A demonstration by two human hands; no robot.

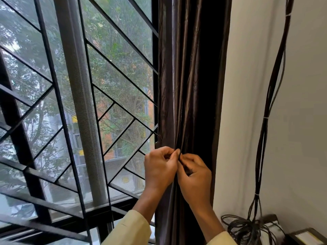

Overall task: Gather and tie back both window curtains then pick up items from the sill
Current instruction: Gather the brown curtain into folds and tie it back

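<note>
A dark brown satin curtain (187,76) hangs bunched in narrow folds at the right side of the window, against the white wall. My left hand (159,167) and my right hand (195,177) meet in front of the gathered folds at waist height. Fingers and thumbs of both hands are curled and pinch a thin dark tie (179,157) at the curtain's front. The tie's ends and the curtain behind the hands are hidden. The sill and anything on it are out of sight below.
The window (76,106) has a black diagonal metal grille and a mesh screen with a grey upright bar. A bundle of black cables (269,106) runs down the white wall to a coil (247,227) on a box at the lower right.
</note>
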